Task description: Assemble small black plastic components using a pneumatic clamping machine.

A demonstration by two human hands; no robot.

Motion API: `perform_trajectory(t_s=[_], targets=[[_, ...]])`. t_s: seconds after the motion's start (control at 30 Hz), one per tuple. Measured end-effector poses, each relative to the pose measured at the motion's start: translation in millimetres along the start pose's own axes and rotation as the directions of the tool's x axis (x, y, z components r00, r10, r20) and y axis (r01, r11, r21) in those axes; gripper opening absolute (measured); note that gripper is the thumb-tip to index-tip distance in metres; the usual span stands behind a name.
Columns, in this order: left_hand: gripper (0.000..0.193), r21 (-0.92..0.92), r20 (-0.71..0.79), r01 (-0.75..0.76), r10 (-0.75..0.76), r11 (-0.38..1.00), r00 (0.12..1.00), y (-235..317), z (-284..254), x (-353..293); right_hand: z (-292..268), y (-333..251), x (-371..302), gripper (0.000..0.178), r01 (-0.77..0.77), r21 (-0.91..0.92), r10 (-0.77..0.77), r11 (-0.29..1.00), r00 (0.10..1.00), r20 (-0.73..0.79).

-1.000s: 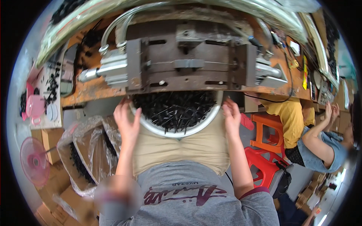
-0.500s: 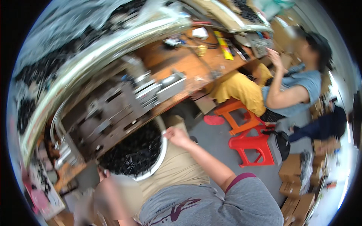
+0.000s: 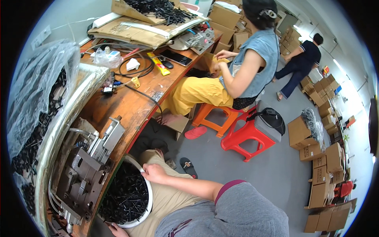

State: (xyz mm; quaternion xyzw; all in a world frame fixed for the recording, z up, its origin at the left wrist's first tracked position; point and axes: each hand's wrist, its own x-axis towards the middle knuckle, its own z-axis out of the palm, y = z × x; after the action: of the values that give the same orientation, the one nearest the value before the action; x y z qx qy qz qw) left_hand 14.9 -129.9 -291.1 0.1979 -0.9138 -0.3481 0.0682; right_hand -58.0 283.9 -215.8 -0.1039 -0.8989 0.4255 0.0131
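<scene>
A round white tub [image 3: 149,197] rests against my lap beside the bench edge, full of small black plastic parts [image 3: 125,193]. My right hand [image 3: 154,173] is closed on its rim on the far right side. At the near left of the tub, my left hand [image 3: 117,230] grips the lower rim, with some of its fingers hidden by the tub and the picture's edge. Just left of the tub, a metal clamping fixture [image 3: 85,177] with rods and hoses is mounted on the wooden bench [image 3: 134,106]. Neither hand touches that fixture.
Clear plastic sheeting [image 3: 43,87] covers black parts at the left. A seated co-worker [image 3: 248,59] handles something yellow farther along the bench. Red stool [image 3: 248,138], orange stool [image 3: 215,118] and slippers [image 3: 188,168] occupy the floor; cardboard boxes [image 3: 304,138] line the right. Another person [image 3: 298,59] stands behind.
My view has swung toward the right and farther into the room, so the bench and fixture appear turned. Both hands stay at the tub. The co-worker's hands have come down from a raised position.
</scene>
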Motion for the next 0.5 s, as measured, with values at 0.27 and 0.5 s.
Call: perform_trajectory(t_s=[0.27,0.5], targets=[[0.045,-0.008,0.001,-0.006,0.006,1.0,1.0,16,0,-4,-7,-9,0,0.02,0.052,-0.191,-0.053,0.98,0.999,0.0],[0.065,0.005,0.121,0.296,-0.294,0.955,0.948,140,-41,-42,-14,-21,-10,0.014,0.19,-0.323,-0.214,0.927,0.976,-0.041]])
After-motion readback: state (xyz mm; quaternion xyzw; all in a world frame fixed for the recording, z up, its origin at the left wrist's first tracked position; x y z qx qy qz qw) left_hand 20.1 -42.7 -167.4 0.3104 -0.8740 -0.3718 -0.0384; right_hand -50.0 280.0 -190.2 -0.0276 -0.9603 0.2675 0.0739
